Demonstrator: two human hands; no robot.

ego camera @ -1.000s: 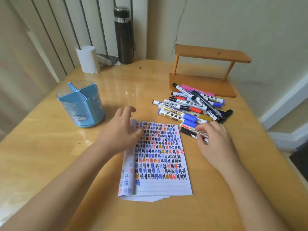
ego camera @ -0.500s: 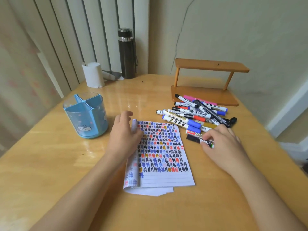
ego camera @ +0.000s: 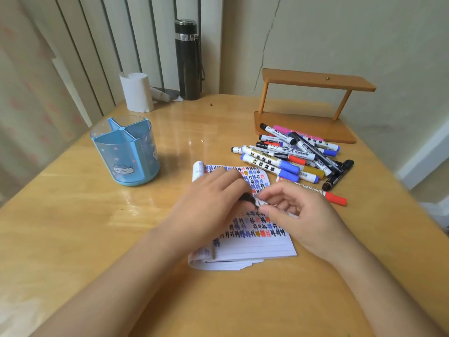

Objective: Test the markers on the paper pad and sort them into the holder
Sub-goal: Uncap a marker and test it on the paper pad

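Note:
A lined paper pad (ego camera: 255,246) covered with coloured test marks lies in front of me. Both hands meet above it on one black-capped marker (ego camera: 252,199). My left hand (ego camera: 206,207) grips the black cap end, and my right hand (ego camera: 298,215) pinches the white barrel. A pile of markers (ego camera: 291,156) lies to the right of the pad, with a red-capped marker (ego camera: 332,197) nearest my right hand. The blue divided holder (ego camera: 126,152) stands at the left with no markers visible in it.
A wooden two-tier stand (ego camera: 311,110) sits behind the marker pile. A black flask (ego camera: 188,59) and a white paper roll (ego camera: 137,92) stand at the table's far edge by the wall. The table's right edge (ego camera: 401,188) runs close to the markers.
My right hand lifted a marker from the pile and brought it left over the pad. My left hand left the pad's folded edge and took hold of the marker's cap.

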